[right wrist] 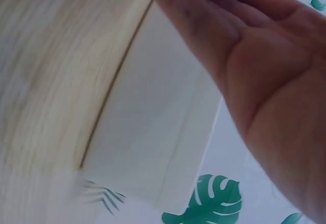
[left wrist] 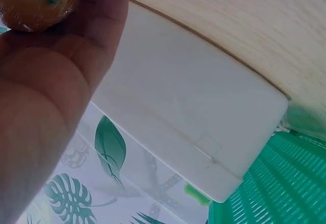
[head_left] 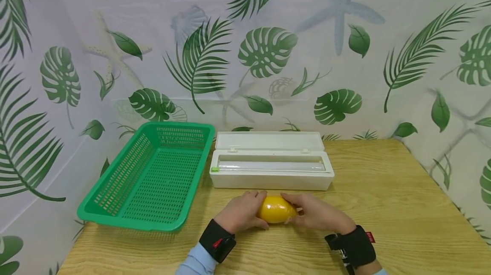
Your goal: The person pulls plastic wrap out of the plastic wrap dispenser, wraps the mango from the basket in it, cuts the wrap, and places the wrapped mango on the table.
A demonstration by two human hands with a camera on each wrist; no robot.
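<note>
Between my two hands is an oval yellow-orange fruit [head_left: 277,209], shiny with clear plastic film. A green spot shows on the end of the fruit [left wrist: 38,2] in the left wrist view. My left hand [head_left: 245,211] grips its left end, fingers over the far side and thumb at the near side. At the other end, the fingers and thumb of my right hand [head_left: 316,212] hold the fruit and film. Just beyond the hands stands a white cling film dispenser [head_left: 272,181], lid raised, with a roll of film [head_left: 270,166] inside.
A green plastic basket [head_left: 188,198] with slotted walls stands left of the dispenser. A small bright green slider [head_left: 215,169] sits at the dispenser's left front edge. The wooden table [head_left: 387,206] meets a leaf-patterned cloth [head_left: 291,108] at the back.
</note>
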